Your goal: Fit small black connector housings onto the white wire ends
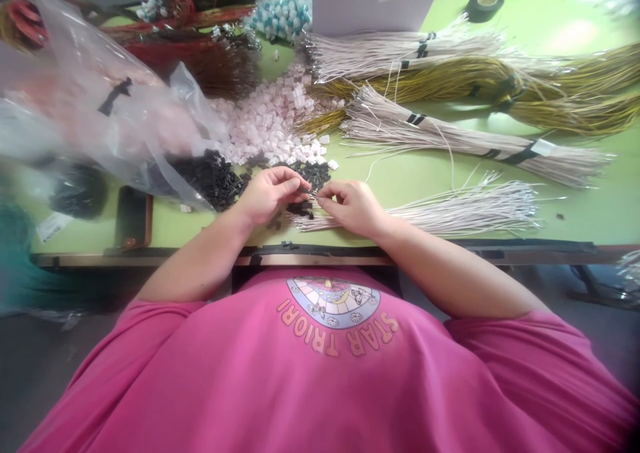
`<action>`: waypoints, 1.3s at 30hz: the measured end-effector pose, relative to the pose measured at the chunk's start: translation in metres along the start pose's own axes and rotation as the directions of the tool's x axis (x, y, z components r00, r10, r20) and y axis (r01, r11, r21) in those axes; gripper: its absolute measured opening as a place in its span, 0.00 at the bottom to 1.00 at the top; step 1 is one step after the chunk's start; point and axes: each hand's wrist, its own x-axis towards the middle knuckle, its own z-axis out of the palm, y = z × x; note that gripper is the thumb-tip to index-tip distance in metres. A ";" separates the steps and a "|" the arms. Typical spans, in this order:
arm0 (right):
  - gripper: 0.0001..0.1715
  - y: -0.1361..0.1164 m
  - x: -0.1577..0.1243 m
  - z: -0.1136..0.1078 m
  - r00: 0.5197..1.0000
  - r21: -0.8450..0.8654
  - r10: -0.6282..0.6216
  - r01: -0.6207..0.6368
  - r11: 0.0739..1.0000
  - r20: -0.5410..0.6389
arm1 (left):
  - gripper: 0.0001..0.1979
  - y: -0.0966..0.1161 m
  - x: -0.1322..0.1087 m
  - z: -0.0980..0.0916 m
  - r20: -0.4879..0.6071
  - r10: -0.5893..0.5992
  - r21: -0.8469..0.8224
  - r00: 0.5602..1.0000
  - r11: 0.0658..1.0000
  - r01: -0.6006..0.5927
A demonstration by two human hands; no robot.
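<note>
Over the front edge of the table, my left hand (273,193) is closed in a pinch, thumb against fingertips. Whatever lies in that pinch is too small to make out. Facing it, my right hand (353,206) pinches a thin white wire, its tip showing just off the fingertips. Beneath and beside the right hand lies a loose bundle of white wires (465,209), fanning out to the right. Small black plastic pieces (217,178) are heaped left of my left hand, with more around and behind the fingertips. Behind them spreads a pile of small white connector housings (273,123).
Tied white wire bundles (450,133) and yellow wire bundles (450,83) lie at the back right, near a roll of black tape (484,6). Clear plastic bags (125,99) cover the left, above a dark phone-like object (134,216). Blue-and-white pieces (283,13) sit farther back.
</note>
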 end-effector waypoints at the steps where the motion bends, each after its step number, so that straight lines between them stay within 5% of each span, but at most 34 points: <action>1: 0.11 0.000 0.000 0.000 1.000 0.001 -0.002 0.002 1.000 0.001 | 0.10 -0.001 0.000 0.000 -0.013 -0.003 0.001 1.000 1.000 0.003; 8: 0.12 -0.005 0.001 -0.002 1.000 -0.018 0.007 -0.007 1.000 0.016 | 0.15 -0.005 0.001 0.001 -0.015 0.083 0.077 0.996 0.994 -0.082; 18: 0.12 -0.001 0.001 -0.001 0.999 -0.060 -0.003 0.005 0.998 0.043 | 0.17 -0.005 0.001 0.001 -0.021 0.101 0.048 0.995 0.994 -0.100; 39: 0.12 -0.001 0.002 0.003 0.998 -0.095 -0.012 0.018 0.995 0.057 | 0.19 -0.006 -0.003 0.010 -0.023 0.108 0.269 0.994 0.958 -0.098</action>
